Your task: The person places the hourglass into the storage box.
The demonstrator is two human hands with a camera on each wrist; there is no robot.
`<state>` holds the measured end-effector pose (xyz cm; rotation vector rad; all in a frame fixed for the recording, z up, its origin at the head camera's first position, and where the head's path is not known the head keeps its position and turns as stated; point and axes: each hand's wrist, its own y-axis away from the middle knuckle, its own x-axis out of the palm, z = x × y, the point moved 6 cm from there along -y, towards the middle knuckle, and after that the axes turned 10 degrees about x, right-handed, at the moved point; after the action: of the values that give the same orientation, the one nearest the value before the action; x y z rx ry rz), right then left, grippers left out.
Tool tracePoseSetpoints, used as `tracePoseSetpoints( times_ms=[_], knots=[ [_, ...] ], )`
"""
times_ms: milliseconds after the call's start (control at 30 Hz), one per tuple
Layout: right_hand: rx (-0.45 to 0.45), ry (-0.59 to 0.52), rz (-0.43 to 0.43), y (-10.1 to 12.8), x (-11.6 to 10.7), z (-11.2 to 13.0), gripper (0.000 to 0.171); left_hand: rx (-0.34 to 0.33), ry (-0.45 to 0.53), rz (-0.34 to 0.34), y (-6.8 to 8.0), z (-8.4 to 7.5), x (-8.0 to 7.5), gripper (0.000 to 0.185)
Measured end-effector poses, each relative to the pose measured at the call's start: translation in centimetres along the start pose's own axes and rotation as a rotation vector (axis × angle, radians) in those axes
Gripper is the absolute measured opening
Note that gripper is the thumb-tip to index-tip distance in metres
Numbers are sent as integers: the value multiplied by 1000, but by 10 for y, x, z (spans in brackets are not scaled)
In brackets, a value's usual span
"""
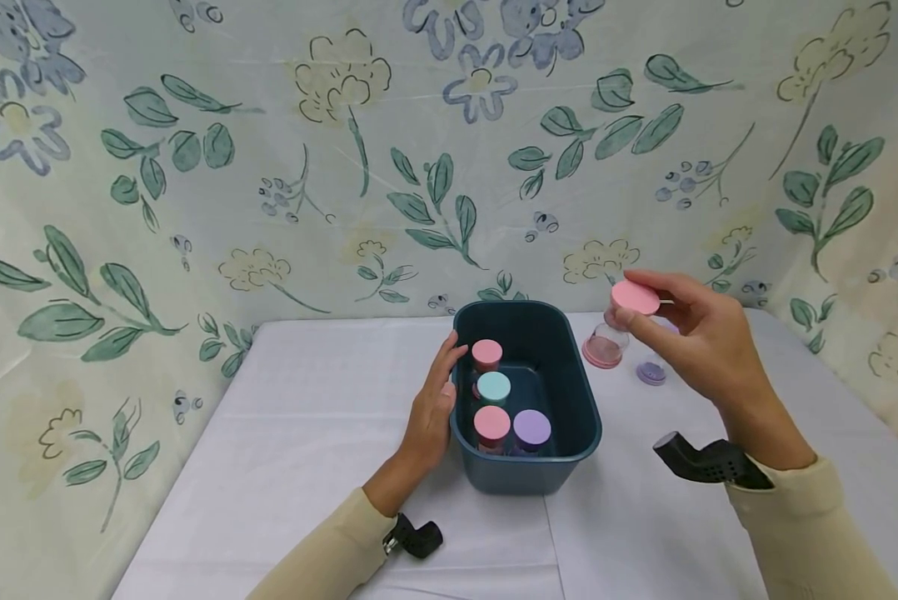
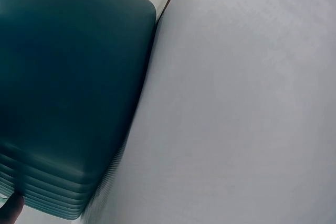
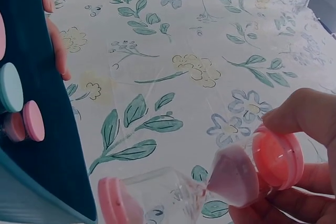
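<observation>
From the head view, the right hand point(image 1: 700, 346) pinches a pink sand timer point(image 1: 620, 325) by its top cap, tilted above the table point(image 1: 306, 433) right of the bin point(image 1: 527, 396). The left hand point(image 1: 434, 408) lies against the bin's left wall, fingers straight and together.

The left wrist view shows the bin wall point(image 2: 68, 93).

In the right wrist view, fingertips point(image 3: 302, 114) clamp the timer's point(image 3: 210, 184) cap.

Makeshift staging corner: floral backdrop sheet point(image 1: 269, 167)
</observation>
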<state>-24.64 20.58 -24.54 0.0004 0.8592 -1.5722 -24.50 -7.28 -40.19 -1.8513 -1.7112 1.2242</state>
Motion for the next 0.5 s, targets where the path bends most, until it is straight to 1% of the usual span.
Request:
tracePoseSetpoints(
  times_ms=[233,367,500],
  knots=[
    [-15,-35,40,-1,8,9,52,-10,-2,0,1,2,0,57],
    [-14,-62,69,-3,14,11,51,-4,6,-3,1,2,0,55],
    [-3,-66,83,-4,20,13,50,-1,13,-2,0,2,0,54]
  ],
)
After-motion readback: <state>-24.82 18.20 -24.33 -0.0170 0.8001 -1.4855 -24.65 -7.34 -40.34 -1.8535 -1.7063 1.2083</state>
